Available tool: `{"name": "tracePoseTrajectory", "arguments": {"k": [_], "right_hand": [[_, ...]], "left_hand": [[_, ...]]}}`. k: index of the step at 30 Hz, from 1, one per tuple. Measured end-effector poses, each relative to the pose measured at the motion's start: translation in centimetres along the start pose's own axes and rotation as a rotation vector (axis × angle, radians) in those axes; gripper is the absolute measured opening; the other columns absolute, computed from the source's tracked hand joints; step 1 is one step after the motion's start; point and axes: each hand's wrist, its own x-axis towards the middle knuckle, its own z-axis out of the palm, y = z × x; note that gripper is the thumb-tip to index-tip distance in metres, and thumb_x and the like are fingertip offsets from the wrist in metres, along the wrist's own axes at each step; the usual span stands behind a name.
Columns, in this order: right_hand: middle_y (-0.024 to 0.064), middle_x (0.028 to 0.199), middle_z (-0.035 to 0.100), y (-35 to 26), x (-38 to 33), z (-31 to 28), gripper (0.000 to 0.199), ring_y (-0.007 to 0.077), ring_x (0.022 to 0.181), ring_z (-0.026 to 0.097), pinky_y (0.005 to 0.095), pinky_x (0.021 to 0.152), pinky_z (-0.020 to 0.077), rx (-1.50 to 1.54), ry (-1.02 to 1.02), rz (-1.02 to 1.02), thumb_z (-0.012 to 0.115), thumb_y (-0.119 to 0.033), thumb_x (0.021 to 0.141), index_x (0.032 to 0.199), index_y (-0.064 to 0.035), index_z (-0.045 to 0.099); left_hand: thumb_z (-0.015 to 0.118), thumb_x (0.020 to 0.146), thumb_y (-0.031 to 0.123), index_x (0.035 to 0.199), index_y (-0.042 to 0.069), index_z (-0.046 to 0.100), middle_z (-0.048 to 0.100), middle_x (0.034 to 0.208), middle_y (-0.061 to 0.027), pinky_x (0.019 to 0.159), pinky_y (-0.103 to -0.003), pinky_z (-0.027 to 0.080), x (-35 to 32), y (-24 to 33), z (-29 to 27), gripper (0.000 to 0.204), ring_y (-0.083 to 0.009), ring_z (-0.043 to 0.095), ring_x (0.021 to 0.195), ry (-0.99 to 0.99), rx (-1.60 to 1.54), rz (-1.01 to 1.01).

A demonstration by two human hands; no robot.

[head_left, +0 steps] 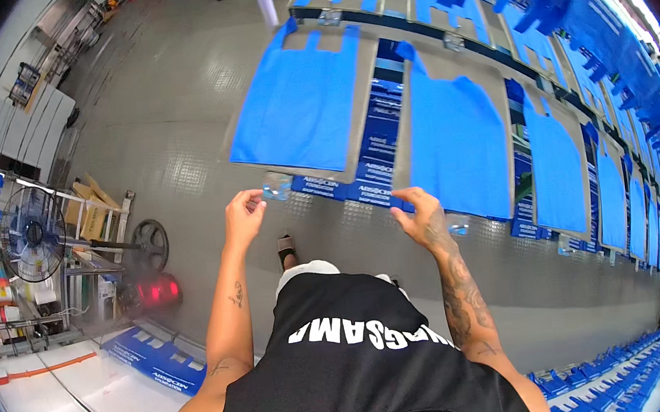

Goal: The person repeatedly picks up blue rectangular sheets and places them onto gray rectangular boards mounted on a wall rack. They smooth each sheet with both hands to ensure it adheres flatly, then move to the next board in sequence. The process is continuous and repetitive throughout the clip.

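A blue sheet cut like a sleeveless bag (302, 103) lies on a grey flat board in front of me. My left hand (245, 216) is by its near left corner, fingers curled in a pinch beside a shiny metal-and-clear clip (277, 186); anything between the fingertips is too small to make out. Near the left edge of a second blue bag-shaped sheet (457, 143), my right hand (424, 216) holds nothing visible, with thumb and forefinger apart. Between the two boards, dark blue printed bags (379, 139) show on a lower level.
More boards with blue sheets (557, 164) run in a row to the right. On the left stand a black fan (34, 232), a handwheel (150, 245) and a white table (52, 408) bearing a printed blue bag (148, 361). Stacked blue bags (611, 385) lie at lower right.
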Motion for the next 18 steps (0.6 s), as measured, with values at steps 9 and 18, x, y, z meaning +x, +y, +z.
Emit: {"name": "tracePoseTrajectory", "arguments": {"k": [9, 18], "right_hand": [[0.0114, 0.110, 0.058, -2.4, 9.3, 17.1, 0.046, 0.0315, 0.112, 0.056, 0.0433, 0.096, 0.0494, -0.362, -0.179, 0.127, 0.085, -0.032, 0.074, 0.110, -0.0122, 0.066], [0.0134, 0.113, 0.055, -2.9, 14.5, 18.8, 0.070, 0.0334, 0.113, 0.055, 0.0440, 0.095, 0.0510, -0.484, -0.360, 0.173, 0.090, -0.049, 0.061, 0.113, -0.0107, 0.063]], "left_hand": [[0.078, 0.076, 0.006, 0.114, 0.011, 0.065, 0.058, 0.121, -0.0088, 0.095, -0.044, 0.047, 7.1, -10.1, -7.2, 0.041, -0.0309, 0.058, 0.111, -0.221, 0.456, 0.329], [0.082, 0.076, 0.013, 0.109, 0.010, 0.066, 0.059, 0.110, -0.0078, 0.083, -0.043, 0.054, 14.0, -14.7, -7.1, 0.037, -0.0295, 0.064, 0.097, -0.455, 0.338, 0.363]]}}
